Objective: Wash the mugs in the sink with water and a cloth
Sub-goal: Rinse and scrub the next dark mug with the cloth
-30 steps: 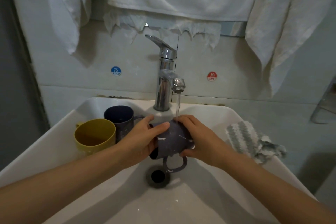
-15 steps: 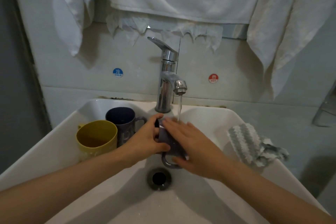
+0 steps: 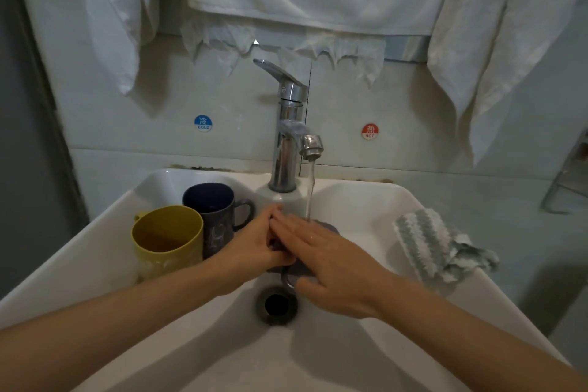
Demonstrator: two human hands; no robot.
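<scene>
Head view: both your forearms come in from the bottom edge and meet over the white sink [image 3: 366, 200], just behind the drain [image 3: 276, 305].
Left hand: your left hand [image 3: 257, 248] grips the grey mug [image 3: 329, 227], fingers curled round its side.
Right hand: your right hand [image 3: 327, 261] lies flat across the mug, fingers straight and together, overlapping the left fingers; it holds nothing.
Grey mug: mostly hidden under both hands; its loop handle sticks out toward the drain.
Water: a thin stream [image 3: 310, 191] falls from the chrome faucet [image 3: 288, 143] at the edge of your right fingers.
Other mugs: a matte yellow mug [image 3: 167, 239] and a dark blue mug [image 3: 216, 216] with a pale pattern stand upright, touching, at the sink's left.
Cloth: a fluffy grey-and-white striped cloth [image 3: 426, 245] lies crumpled on the right rim, apart from your hands.
</scene>
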